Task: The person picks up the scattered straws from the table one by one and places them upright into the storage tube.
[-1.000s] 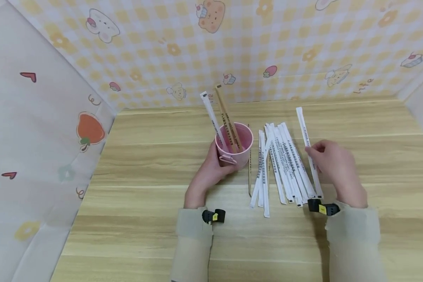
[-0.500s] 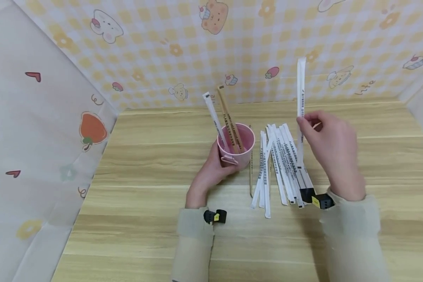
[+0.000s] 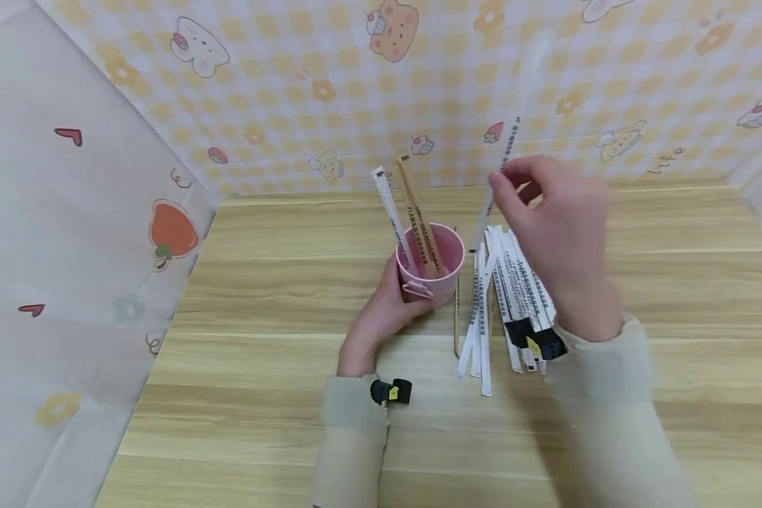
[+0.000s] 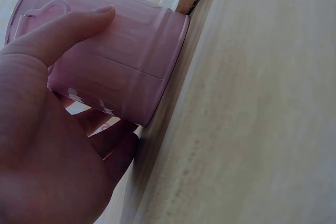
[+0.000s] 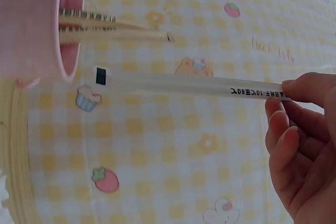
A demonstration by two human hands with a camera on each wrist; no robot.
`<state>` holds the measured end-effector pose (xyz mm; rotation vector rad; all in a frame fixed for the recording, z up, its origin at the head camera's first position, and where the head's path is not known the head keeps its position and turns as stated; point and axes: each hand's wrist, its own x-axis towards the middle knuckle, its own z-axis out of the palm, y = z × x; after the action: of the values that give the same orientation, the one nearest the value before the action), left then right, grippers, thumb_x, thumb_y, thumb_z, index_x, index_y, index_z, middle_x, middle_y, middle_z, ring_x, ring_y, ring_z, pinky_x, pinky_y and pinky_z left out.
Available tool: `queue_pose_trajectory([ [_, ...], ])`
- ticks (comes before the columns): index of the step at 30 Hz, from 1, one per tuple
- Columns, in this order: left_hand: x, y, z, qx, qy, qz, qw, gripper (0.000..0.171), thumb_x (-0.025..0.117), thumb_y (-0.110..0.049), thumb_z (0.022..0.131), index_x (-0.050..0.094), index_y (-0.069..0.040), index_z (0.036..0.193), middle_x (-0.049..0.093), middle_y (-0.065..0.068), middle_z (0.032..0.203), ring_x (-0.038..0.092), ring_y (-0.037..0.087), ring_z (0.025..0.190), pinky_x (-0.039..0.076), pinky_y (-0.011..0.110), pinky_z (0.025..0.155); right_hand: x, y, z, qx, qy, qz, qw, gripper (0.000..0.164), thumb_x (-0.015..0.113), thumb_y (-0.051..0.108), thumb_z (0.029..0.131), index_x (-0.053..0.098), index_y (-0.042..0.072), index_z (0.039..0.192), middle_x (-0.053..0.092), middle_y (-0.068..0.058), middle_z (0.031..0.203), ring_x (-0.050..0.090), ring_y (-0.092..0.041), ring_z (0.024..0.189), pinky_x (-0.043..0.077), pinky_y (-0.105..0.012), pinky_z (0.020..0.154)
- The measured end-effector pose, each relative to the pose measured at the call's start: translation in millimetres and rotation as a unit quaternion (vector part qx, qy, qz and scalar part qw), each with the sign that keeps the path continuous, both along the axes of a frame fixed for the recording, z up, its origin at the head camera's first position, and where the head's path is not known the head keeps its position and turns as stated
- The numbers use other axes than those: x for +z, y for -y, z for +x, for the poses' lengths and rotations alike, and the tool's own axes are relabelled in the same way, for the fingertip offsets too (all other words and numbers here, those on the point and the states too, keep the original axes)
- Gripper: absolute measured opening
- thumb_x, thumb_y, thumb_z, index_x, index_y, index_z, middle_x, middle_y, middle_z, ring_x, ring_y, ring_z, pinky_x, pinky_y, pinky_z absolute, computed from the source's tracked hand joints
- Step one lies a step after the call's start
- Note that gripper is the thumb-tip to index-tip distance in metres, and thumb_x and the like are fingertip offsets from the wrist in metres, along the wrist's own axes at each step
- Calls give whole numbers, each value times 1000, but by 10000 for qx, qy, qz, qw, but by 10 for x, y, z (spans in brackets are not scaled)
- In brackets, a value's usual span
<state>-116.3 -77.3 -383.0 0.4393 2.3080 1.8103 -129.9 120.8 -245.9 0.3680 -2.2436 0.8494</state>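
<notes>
My left hand (image 3: 386,310) grips a small pink bucket (image 3: 441,291) at its side. In the left wrist view the thumb lies along the bucket wall (image 4: 126,40) and the other fingers reach under its far side. Leaning out of the bucket are one white wrapped straw (image 3: 390,212) and brown wrapped straws (image 3: 427,243). My right hand (image 3: 559,226) pinches another white wrapped straw (image 5: 173,85) between thumb and fingertips, raised to the right of the bucket. Its black-marked lower end points toward the bucket's rim (image 5: 68,72) in the right wrist view.
Several white wrapped straws (image 3: 511,282) lie in a loose pile right of the bucket, partly behind my right wrist. A thin brown straw (image 3: 457,310) lies between pile and bucket. A checked cloth (image 3: 260,92) hangs behind the wooden table (image 3: 260,296).
My right hand has lifted the white straw off the pile's right side and carried it up and left toward the bucket. The left hand keeps its grip on the bucket.
</notes>
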Motion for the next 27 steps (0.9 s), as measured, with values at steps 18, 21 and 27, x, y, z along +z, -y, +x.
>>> queue_pose_trajectory([
  [18,43,-2,15,-49,24,-14,10000,96,73,-6,72,8,-18,143,26,4,140,30,18,126,26,32,103,-515,430,-48,713,693,644,9930,23,57,27,86,66,6,90,63,-2,76,48,-13,55,36,-23,46],
  [21,50,-4,9,-33,37,-12,10000,97,73,-9,72,8,-21,143,24,2,141,29,16,126,25,31,103,-607,453,-45,721,858,638,9917,23,57,28,86,66,7,91,62,-1,75,48,-11,56,37,-22,46],
  [27,40,7,10,43,112,-111,9999,98,74,-12,72,7,-23,142,23,3,142,29,14,125,26,32,103,-722,495,-54,715,996,736,9897,20,59,25,85,65,7,92,60,-2,77,51,-11,63,43,-24,51],
])
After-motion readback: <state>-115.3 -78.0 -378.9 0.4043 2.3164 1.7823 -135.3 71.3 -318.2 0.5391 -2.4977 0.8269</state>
